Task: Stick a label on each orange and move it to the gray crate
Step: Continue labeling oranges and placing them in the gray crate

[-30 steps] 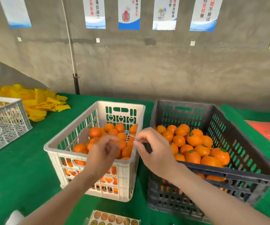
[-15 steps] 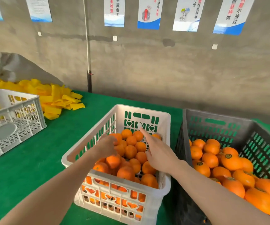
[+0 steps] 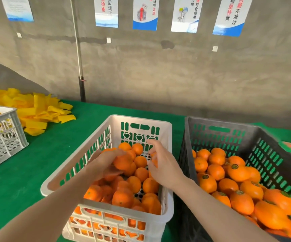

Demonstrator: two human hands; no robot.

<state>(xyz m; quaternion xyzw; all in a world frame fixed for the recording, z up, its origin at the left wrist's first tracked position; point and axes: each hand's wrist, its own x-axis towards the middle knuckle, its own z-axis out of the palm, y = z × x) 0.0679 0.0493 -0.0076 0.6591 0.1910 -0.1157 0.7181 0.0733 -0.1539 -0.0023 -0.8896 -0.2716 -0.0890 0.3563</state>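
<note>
The left hand (image 3: 104, 165) grips one orange (image 3: 122, 162) above the pile in the near white crate (image 3: 141, 119). The right hand (image 3: 162, 165) is just right of it, fingers loosely bent; whether it pinches a label, I cannot tell. One gray crate (image 3: 219, 122) stands right; its oranges are too many to count.

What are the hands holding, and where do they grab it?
The left hand grips an orange by its top and near side, in the white crate. Whether the right hand pinches a label is too blurry to tell.
</note>
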